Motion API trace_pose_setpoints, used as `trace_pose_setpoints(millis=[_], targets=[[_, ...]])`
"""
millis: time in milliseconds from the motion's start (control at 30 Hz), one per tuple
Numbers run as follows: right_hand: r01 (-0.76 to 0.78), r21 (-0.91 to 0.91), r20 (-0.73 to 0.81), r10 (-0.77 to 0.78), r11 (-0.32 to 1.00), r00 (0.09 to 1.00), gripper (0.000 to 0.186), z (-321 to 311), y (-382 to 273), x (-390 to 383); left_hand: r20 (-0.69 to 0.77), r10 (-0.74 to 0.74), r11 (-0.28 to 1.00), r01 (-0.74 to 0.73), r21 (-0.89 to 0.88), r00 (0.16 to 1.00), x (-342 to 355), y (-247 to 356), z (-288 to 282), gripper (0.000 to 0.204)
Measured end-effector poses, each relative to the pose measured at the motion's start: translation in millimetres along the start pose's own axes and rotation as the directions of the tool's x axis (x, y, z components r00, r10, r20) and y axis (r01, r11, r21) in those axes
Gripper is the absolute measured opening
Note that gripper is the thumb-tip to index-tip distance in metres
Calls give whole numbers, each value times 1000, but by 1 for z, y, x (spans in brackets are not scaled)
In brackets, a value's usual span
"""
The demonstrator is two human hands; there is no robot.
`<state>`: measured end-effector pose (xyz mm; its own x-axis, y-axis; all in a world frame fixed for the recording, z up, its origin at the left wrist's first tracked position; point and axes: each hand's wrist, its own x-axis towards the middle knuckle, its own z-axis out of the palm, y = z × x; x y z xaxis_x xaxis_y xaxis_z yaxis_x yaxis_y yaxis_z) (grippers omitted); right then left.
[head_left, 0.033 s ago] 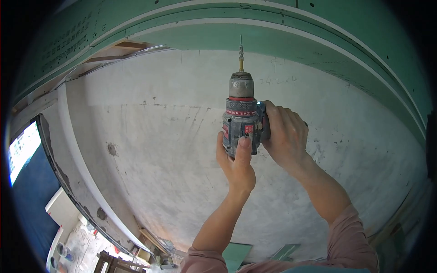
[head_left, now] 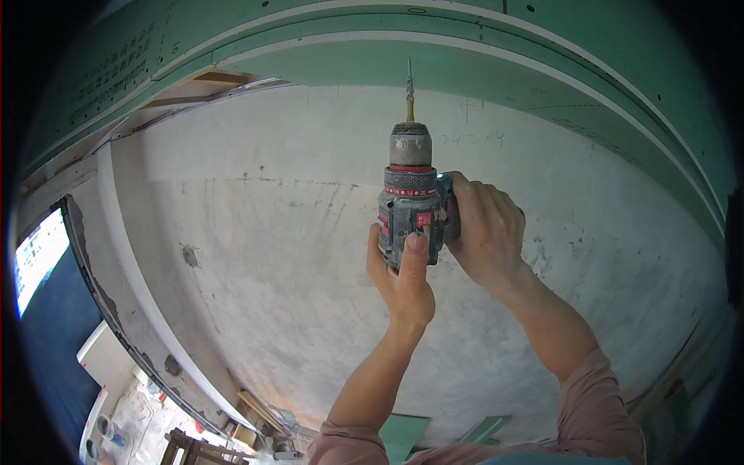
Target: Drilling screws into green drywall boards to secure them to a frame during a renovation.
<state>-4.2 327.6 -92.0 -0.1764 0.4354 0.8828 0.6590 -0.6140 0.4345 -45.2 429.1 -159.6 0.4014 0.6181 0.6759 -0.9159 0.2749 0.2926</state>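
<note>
A dusty grey-and-red cordless drill (head_left: 410, 205) points straight up in front of me. My right hand (head_left: 490, 225) is wrapped round its handle, which sticks out to the right and is mostly hidden by the fingers. The back end of the drill body rests in my left hand (head_left: 404, 283), thumb on the rear, fingers along the left side. From the metal chuck (head_left: 411, 146) rises a brass-coloured bit (head_left: 411, 105) with a thin tip. In the picture that tip overlaps the green ceiling board (head_left: 349, 62); I cannot tell whether they touch.
Behind the drill stands a stained plaster wall (head_left: 294, 232) with pencil marks. Wood strips show in a ceiling gap (head_left: 221, 77). At the left is a dark-edged opening with a blue sheet (head_left: 54, 349). Low down are a wooden stool (head_left: 194, 448), buckets (head_left: 108, 426) and green board offcuts (head_left: 403, 434).
</note>
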Motion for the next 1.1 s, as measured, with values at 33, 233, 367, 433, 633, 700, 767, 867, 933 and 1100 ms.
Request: trace_pose_setpoints(millis=[33, 233, 367, 433, 633, 700, 767, 867, 933, 1100], targets=[[-2, 1, 3, 2, 1000, 1000, 64, -2, -1, 1, 3, -1, 1000, 1, -4, 1000, 1, 0, 0, 47], [4, 12, -22, -4, 1000, 1000, 61, 3, -2, 3, -1, 74, 996, -74, -46, 997, 6, -3, -1, 46], [0, 27, -46, 1, 1000, 999, 61, 3, -6, 8, 9, 50, 999, -50, 17, 999, 9, 1, -5, 54], [-2, 34, -46, 3, 999, 999, 61, 3, -6, 7, 22, 62, 997, -63, 40, 998, 10, 1, -4, 63], [-5, 29, -48, 6, 1000, 999, 63, 6, -7, 8, 51, 70, 996, -72, 45, 996, 12, 2, -8, 63], [-10, 30, -39, 11, 1000, 999, 62, 6, -7, 7, 50, 58, 997, -60, 48, 997, 12, 3, -6, 62], [-40, 40, -35, 42, 998, 998, 62, 6, -6, 8, 49, 59, 997, -61, 43, 997, 13, 2, -5, 61], [-27, 12, -73, 28, 1000, 997, 60, 9, -5, 8, 39, 77, 997, -77, 5, 996, 14, 0, -3, 51], [-16, 12, -77, 17, 1000, 997, 60, 8, -3, 9, 28, 93, 995, -92, -28, 995, 15, -3, -2, 42], [-4, -11, -87, 3, 1000, 996, 60, 10, -1, 6, 34, 97, 995, -96, -28, 995, 13, -4, -2, 44]])
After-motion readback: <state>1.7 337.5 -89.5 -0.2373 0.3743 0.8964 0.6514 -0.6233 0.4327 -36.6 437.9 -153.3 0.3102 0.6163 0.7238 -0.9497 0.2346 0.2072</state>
